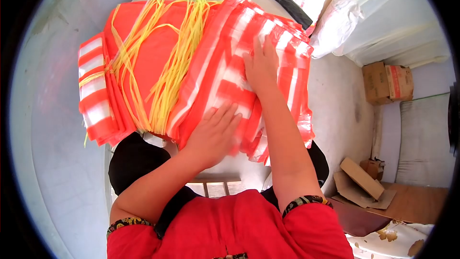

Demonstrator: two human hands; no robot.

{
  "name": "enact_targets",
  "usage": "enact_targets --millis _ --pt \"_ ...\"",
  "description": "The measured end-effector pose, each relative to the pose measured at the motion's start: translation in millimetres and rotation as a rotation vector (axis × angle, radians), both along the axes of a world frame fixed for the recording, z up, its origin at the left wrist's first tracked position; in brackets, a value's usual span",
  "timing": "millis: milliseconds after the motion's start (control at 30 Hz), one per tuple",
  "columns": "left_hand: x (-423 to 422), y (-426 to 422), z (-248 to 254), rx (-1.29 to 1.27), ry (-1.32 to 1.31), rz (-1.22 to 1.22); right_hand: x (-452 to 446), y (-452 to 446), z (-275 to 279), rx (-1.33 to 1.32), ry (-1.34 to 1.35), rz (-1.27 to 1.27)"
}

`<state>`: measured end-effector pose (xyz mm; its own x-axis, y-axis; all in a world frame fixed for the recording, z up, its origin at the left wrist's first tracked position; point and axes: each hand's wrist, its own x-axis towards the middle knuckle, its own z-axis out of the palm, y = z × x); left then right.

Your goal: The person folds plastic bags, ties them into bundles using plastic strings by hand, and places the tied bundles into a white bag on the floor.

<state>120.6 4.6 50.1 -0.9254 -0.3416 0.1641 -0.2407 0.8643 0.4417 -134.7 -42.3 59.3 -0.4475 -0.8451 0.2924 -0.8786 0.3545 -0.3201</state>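
Note:
A thick stack of red-and-white striped plastic bags [211, 72] lies in front of me; some of its sheets are creased and shiny. My left hand [215, 132] rests on the near part of the stack, fingers stretched out, slightly blurred. Farther up, on the right half, my right hand [262, 64] lies on the stripes with its fingers apart. Neither hand is gripping anything. Left of the stack, loose yellow plastic strips [179, 67] spread over a plain red sheet [148, 48]. A folded striped bundle [93, 86] at the far left has a yellow strip tied around it.
Behind the stack are a long black roll [285, 2] and white printed sacks [335, 24]. On the right stands a cardboard box [387, 82]; flattened cardboard [362, 182] lies lower down. A grey-white surface [338, 100] extends right of the stack.

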Motion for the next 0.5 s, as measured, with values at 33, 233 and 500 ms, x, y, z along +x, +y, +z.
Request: enact_targets --millis 33,233,500 --pt "1 1 -2 -0.003 0.004 0.002 7 14 5 -0.019 -0.059 -0.007" --pt "-2 2 -3 -0.004 -0.004 0.003 58 101 14 0.017 -0.264 0.086" --pt "-2 3 12 0.307 0.183 -0.424 71 67 20 -0.039 -0.486 0.093"
